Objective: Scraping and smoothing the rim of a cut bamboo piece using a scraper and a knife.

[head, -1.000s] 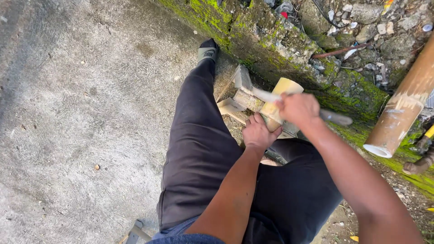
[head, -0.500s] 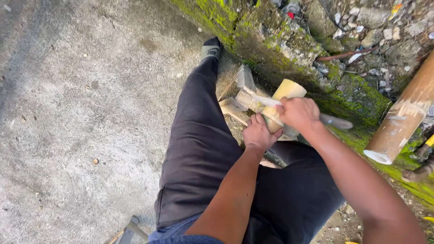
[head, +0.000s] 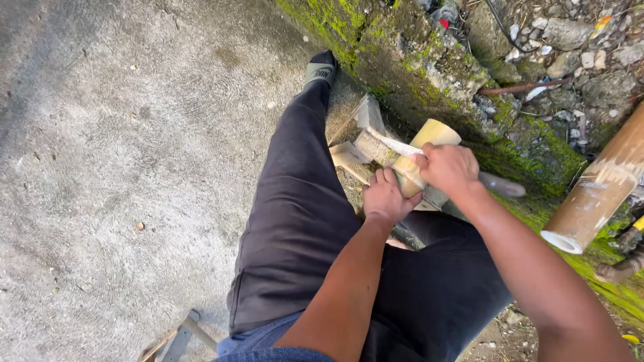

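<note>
I sit with my legs stretched out in dark trousers. A short pale-yellow bamboo piece (head: 429, 137) lies across a wooden block between my knees. My left hand (head: 388, 196) grips its near end and steadies it. My right hand (head: 448, 169) is closed on the handle of a large knife (head: 396, 145), whose pale blade lies across the bamboo pointing left. The dark butt of the handle (head: 503, 185) sticks out to the right of my fist.
A mossy concrete curb (head: 429, 60) runs diagonally behind the bamboo, with rubble and stones beyond it. A thick brown bamboo pole (head: 597, 191) leans in at the right. Grey concrete ground (head: 121, 167) spreads to the left. A wooden frame corner (head: 178, 338) shows at the bottom.
The knife blade has slid a little along the bamboo, and my right hand has shifted slightly with it. My left hand keeps its hold.
</note>
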